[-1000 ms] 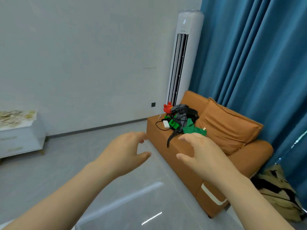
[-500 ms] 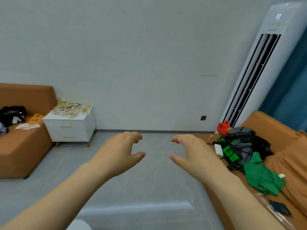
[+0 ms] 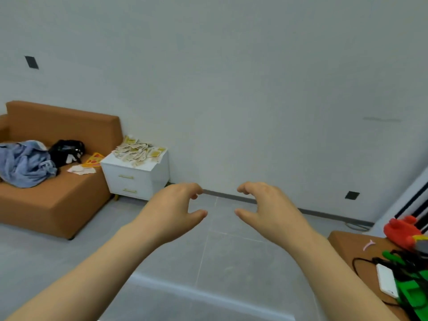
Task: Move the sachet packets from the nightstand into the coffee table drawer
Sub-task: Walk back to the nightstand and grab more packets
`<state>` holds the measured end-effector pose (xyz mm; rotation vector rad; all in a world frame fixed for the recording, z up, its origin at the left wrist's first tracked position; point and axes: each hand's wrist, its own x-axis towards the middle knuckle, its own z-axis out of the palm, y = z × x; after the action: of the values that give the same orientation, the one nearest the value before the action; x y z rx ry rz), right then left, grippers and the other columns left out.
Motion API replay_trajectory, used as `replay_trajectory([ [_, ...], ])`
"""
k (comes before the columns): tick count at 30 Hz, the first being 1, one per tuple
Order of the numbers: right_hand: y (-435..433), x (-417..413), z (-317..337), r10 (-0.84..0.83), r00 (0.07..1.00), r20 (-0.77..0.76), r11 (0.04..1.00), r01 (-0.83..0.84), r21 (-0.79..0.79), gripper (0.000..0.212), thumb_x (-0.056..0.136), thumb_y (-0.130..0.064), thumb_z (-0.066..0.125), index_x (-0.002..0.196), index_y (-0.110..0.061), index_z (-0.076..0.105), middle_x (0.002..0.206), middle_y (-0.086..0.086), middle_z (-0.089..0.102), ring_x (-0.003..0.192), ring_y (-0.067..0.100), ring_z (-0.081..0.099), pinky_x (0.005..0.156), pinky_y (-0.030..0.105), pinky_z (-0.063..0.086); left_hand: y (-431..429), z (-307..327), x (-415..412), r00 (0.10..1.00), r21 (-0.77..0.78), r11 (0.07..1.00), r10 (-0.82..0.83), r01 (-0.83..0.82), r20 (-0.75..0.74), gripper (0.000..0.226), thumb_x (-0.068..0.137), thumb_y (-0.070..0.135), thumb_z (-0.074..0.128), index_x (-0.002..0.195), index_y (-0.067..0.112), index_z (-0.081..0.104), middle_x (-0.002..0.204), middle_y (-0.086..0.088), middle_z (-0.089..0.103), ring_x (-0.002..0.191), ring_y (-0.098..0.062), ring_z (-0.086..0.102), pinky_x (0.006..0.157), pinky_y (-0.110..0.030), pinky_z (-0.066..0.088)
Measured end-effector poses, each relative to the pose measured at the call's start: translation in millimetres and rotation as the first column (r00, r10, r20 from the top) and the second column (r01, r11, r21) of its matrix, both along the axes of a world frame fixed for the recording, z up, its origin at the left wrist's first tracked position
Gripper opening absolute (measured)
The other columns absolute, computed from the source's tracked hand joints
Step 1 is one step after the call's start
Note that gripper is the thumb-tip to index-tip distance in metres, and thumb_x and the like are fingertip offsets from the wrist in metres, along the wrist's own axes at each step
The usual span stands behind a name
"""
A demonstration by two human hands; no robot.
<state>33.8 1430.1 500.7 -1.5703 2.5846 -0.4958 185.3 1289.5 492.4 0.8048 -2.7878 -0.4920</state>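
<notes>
White two-drawer nightstand [image 3: 136, 179] shifts toward mid-frame as view pans left, away from blue curtain. Pale yellow sachet packets [image 3: 139, 152] heaped on its top, untouched. Left hand [image 3: 171, 214], right hand [image 3: 266, 209] raised mid-air, fingers loosely curled, grasping nothing. Target located; approach likely next. Coffee table drawer out of sight.

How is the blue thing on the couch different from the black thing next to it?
The blue cloth is pale blue; the black bundle is black with a bit of white. The blue cloth is the bigger heap, spread wide and crumpled; the black bundle is smaller and bunched up nearer the backrest. Both lie side by side on the orange sofa.
</notes>
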Motion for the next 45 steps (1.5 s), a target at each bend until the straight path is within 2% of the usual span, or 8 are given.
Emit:
replay_trajectory([
  [7, -125.3, -88.7, -0.2, 0.16, 0.986, 0.055, 0.986, -0.162, 0.03, 0.049, 0.091, -0.037, 0.058, 0.136, -0.025, 0.046, 0.136, -0.006, 0.051, 0.127, 0.012, 0.045, 0.103, 0.025, 0.037, -98.9, -3.0, -60.8, 0.982, 0.01, 0.984, 0.176, -0.177, 0.071, 0.049, 0.087, 0.047, 0.058, 0.132, 0.029, 0.049, 0.125, 0.013, 0.057, 0.112, -0.005, 0.054, 0.092, -0.023, 0.046],
  [16, -330.0, -133.2, -22.8, 0.293, 0.953, 0.08, 0.955, -0.296, 0.024, 0.045, 0.09, -0.034, 0.06, 0.133, -0.024, 0.05, 0.133, -0.006, 0.054, 0.124, 0.012, 0.048, 0.1, 0.026, 0.04, -279.6, -25.3, -92.6, 0.943, 0.024, 0.945, 0.324, -0.327, 0.078, 0.048, 0.086, 0.046, 0.06, 0.13, 0.03, 0.05, 0.123, 0.013, 0.058, 0.11, -0.006, 0.054, 0.091, -0.025, 0.048],
  [19, -403.1, -138.3, -27.7, 0.304, 0.948, 0.097, 0.95, -0.309, 0.051, 0.047, 0.089, -0.034, 0.06, 0.134, -0.024, 0.049, 0.134, -0.006, 0.054, 0.124, 0.011, 0.048, 0.1, 0.024, 0.039, -350.0, -27.3, -91.2, 0.934, 0.048, 0.935, 0.348, -0.352, 0.076, 0.049, 0.085, 0.046, 0.061, 0.13, 0.03, 0.05, 0.123, 0.011, 0.059, 0.109, -0.006, 0.056, 0.093, -0.028, 0.049],
  [31, -657.2, -187.8, -59.6, 0.288, 0.943, 0.166, 0.949, -0.304, 0.084, 0.046, 0.087, -0.032, 0.061, 0.132, -0.024, 0.052, 0.131, -0.004, 0.056, 0.121, 0.012, 0.05, 0.099, 0.026, 0.041, -600.7, -46.5, -130.1, 0.919, 0.067, 0.92, 0.378, -0.387, 0.111, 0.045, 0.086, 0.044, 0.06, 0.128, 0.027, 0.052, 0.123, 0.012, 0.059, 0.106, -0.006, 0.056, 0.088, -0.023, 0.047],
  [36, -769.8, -223.3, -81.4, 0.314, 0.927, 0.203, 0.94, -0.334, 0.068, 0.044, 0.085, -0.03, 0.061, 0.128, -0.024, 0.055, 0.127, -0.005, 0.059, 0.119, 0.012, 0.052, 0.097, 0.026, 0.042, -705.5, -61.0, -155.1, 0.89, 0.053, 0.892, 0.439, -0.448, 0.125, 0.046, 0.087, 0.041, 0.059, 0.129, 0.026, 0.052, 0.124, 0.011, 0.059, 0.115, -0.008, 0.053, 0.093, -0.026, 0.045],
  [45, -943.0, -254.3, -113.0, 0.344, 0.9, 0.268, 0.912, -0.388, 0.132, 0.045, 0.085, -0.032, 0.064, 0.128, -0.022, 0.057, 0.127, -0.004, 0.06, 0.118, 0.013, 0.054, 0.096, 0.027, 0.044, -863.6, -85.4, -179.4, 0.85, 0.07, 0.858, 0.487, -0.508, 0.203, 0.044, 0.085, 0.045, 0.06, 0.125, 0.027, 0.054, 0.118, 0.013, 0.061, 0.104, -0.009, 0.057, 0.088, -0.026, 0.046],
])
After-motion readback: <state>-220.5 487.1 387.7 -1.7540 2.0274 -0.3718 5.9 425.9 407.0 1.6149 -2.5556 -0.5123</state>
